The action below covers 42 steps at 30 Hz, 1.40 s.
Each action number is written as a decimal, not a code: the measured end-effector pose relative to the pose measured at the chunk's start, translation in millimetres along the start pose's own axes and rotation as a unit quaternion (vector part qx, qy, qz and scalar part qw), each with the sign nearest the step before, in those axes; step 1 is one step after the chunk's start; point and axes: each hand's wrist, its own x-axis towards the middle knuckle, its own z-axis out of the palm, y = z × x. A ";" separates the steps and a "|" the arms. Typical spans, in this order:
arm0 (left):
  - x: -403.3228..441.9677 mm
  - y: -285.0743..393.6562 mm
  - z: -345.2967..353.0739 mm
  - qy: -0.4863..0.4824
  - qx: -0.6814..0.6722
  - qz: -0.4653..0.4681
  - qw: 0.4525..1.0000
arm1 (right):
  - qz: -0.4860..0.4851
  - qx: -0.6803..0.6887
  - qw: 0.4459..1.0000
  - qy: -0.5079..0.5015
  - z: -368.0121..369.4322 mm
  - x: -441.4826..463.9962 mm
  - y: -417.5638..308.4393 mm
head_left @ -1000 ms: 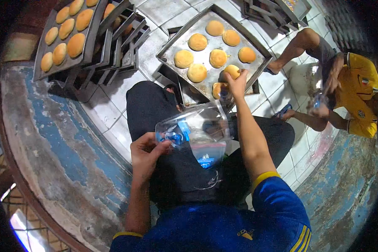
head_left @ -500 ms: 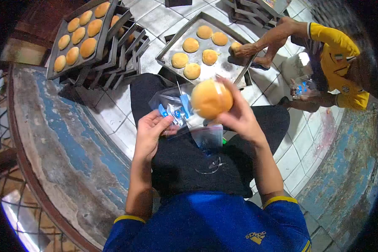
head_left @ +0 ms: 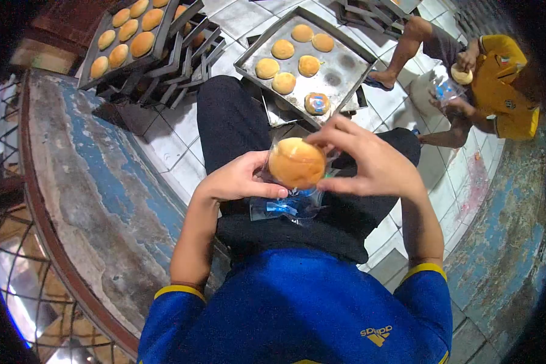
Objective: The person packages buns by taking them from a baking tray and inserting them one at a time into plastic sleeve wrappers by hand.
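A round golden bun (head_left: 296, 162) sits in the mouth of a clear plastic bag with blue print (head_left: 282, 208), over my lap. My left hand (head_left: 239, 177) grips the bag and bun from the left, thumb across the front. From the right, my right hand (head_left: 370, 159) curves around the bun, fingertips at its upper edge and thumb at its lower edge. Just beyond, a metal baking tray (head_left: 352, 77) holds several unwrapped buns (head_left: 283, 83). One bun in a printed wrapper (head_left: 316, 104) lies at the tray's near corner.
At the left, more buns (head_left: 128, 29) fill a tray on a crooked stack of metal trays (head_left: 164, 79). A co-worker in a yellow shirt (head_left: 497, 79) sits at the right, holding a bun (head_left: 461, 74) and a printed bag (head_left: 446, 91). Low worn ledges (head_left: 112, 200) curve along both sides.
My right hand has brought the bun down to the bag in my left hand, and the bun is now partly inside. The co-worker's hand has left the tray with a bun.
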 end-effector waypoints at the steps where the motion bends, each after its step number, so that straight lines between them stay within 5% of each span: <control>1: -1.1 7.1 4.9 -0.008 -0.002 -0.008 1.000 | -0.017 0.009 0.998 -0.056 -0.4 0.2 -4.4; 6: -1.9 -1.2 16.4 -0.039 -0.034 0.004 0.999 | -0.058 -0.008 0.980 -0.192 -5.7 6.5 -15.2; 12: 1.7 2.4 18.4 -0.067 0.040 0.005 0.997 | -0.148 0.011 0.972 -0.184 4.4 16.7 -17.5; 15: 6.4 7.1 23.7 -0.065 0.004 0.024 0.998 | -0.092 0.079 0.929 -0.351 10.1 23.2 -25.0; 18: 8.7 -5.3 20.4 -0.022 -0.027 -0.001 0.999 | -0.103 0.021 0.969 -0.225 0.3 23.7 1.5; 20: 12.9 -31.8 15.9 0.193 0.068 0.073 0.976 | -0.133 -0.064 0.978 -0.148 -11.9 25.4 -9.0; 22: 24.6 -38.8 18.9 0.256 0.120 0.108 0.953 | -0.019 -0.281 0.956 -0.084 -7.1 23.8 -28.1; 23: 27.4 -36.6 17.6 0.208 -0.134 0.094 0.964 | -0.032 -0.345 0.934 -0.090 3.0 23.6 -28.6; 24: 29.3 -29.3 19.0 0.149 -0.379 0.074 0.910 | -0.081 -0.379 0.921 -0.037 23.2 21.6 -24.0; 26: 50.1 -29.9 17.6 0.123 -0.519 0.170 0.828 | -0.132 -0.381 0.915 -0.022 58.4 19.0 -20.1; 30: 49.1 -2.7 21.2 0.202 -0.460 0.221 0.836 | -0.096 -0.137 0.983 -0.072 59.4 17.8 -43.6; 33: 48.6 7.5 24.4 0.244 -0.390 0.274 0.845 | -0.093 -0.102 0.990 0.032 68.1 23.0 -36.7; 40: 47.4 7.7 16.1 0.273 -0.379 0.291 0.835 | -0.106 -0.088 0.988 0.068 86.5 31.2 -32.2; 42: 41.2 3.4 7.1 0.273 -0.395 0.300 0.824 | -0.121 0.164 0.977 -0.067 77.7 26.6 -34.3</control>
